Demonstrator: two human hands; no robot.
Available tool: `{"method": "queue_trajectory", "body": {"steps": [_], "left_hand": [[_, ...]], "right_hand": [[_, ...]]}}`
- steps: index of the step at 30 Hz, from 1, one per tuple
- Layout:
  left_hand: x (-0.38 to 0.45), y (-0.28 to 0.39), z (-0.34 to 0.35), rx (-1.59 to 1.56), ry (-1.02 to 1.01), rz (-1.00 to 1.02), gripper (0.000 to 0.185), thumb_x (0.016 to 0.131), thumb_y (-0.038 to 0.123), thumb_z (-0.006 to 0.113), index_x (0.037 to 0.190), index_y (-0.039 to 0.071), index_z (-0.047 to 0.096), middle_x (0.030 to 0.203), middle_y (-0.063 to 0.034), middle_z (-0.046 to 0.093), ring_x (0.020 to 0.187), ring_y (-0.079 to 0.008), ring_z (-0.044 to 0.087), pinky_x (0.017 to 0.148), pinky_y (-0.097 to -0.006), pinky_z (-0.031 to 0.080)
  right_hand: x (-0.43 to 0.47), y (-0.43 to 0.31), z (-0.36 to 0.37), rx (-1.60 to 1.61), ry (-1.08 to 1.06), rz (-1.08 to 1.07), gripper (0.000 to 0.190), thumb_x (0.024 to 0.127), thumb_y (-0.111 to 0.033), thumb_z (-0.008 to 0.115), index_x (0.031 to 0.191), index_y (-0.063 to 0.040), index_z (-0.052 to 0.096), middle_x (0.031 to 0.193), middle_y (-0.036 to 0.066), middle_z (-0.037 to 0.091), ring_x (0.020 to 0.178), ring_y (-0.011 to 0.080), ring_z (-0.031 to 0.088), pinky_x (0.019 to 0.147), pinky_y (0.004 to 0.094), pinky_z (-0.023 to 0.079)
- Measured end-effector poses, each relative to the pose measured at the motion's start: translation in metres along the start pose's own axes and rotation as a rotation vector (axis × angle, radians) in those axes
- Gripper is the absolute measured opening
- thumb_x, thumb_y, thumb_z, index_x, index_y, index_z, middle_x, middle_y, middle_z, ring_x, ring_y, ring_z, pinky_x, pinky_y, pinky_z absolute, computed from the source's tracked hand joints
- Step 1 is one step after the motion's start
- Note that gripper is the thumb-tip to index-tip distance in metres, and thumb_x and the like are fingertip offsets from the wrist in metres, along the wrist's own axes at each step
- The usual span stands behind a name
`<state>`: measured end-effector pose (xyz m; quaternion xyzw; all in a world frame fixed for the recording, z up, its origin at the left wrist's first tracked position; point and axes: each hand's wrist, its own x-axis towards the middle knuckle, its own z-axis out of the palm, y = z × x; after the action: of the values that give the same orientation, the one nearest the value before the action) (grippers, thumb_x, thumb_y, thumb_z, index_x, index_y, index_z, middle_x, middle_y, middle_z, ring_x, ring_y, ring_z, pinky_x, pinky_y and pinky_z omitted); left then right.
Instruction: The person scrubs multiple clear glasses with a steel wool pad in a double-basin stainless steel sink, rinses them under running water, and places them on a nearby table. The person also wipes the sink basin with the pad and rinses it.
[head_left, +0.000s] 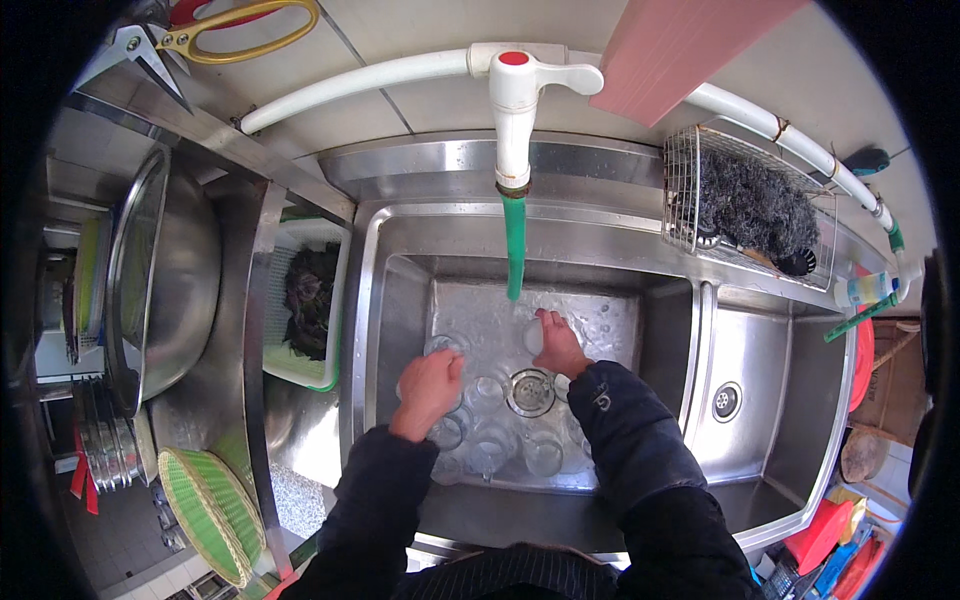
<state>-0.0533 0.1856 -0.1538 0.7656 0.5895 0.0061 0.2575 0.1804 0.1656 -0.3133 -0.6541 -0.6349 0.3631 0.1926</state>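
Both hands are inside a stainless steel sink basin. My left hand is closed over the rim area of a clear glass at the basin's left side; whether it grips that glass cannot be made out. At the right, my right hand holds another clear glass on its left side, near the drain. Several more clear glasses stand or lie around the drain, among them one left of it and one below it. A green hose on a white tap hangs above, with water in the basin.
A smaller sink basin adjoins at the right. Behind it, a wire basket holds steel wool scrubbers. At the left are a white-green basket with dark leafy contents, a large metal bowl, a green woven basket and gold-handled scissors.
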Motion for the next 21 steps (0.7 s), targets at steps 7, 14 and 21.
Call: {"method": "queue_trajectory", "body": {"steps": [7,14,21], "left_hand": [[-0.061,-0.042,0.006,-0.63,0.032,-0.272,0.019,0.089,0.018,0.058,0.087,0.0,0.062,0.059,-0.0071,0.055,0.053,-0.0129,0.052,0.049,-0.0308,0.039],[-0.091,-0.042,0.002,-1.011,0.112,-0.361,0.014,0.093,0.014,0.053,0.091,0.002,0.061,0.06,0.0041,0.048,0.052,-0.0033,0.042,0.046,-0.0202,0.031],[-0.097,-0.04,0.001,-1.063,0.104,-0.383,0.012,0.093,0.013,0.054,0.094,0.003,0.06,0.062,0.0045,0.047,0.052,-0.0034,0.041,0.046,-0.0193,0.031]], "right_hand": [[0.037,-0.056,-0.027,0.213,0.167,-0.133,0.076,0.048,-0.012,0.08,0.115,0.0,0.046,0.107,0.02,0.056,0.098,0.0371,0.056,0.085,0.0414,0.047],[0.013,-0.07,-0.01,1.865,-0.03,0.439,0.037,0.077,-0.017,0.071,0.11,-0.006,0.057,0.104,0.007,0.062,0.098,0.0221,0.059,0.087,0.0389,0.047],[0.014,-0.083,0.008,2.031,-0.196,0.569,0.068,0.08,-0.066,0.051,0.112,-0.006,0.057,0.104,0.012,0.061,0.094,0.0303,0.058,0.087,0.0451,0.046]]}}
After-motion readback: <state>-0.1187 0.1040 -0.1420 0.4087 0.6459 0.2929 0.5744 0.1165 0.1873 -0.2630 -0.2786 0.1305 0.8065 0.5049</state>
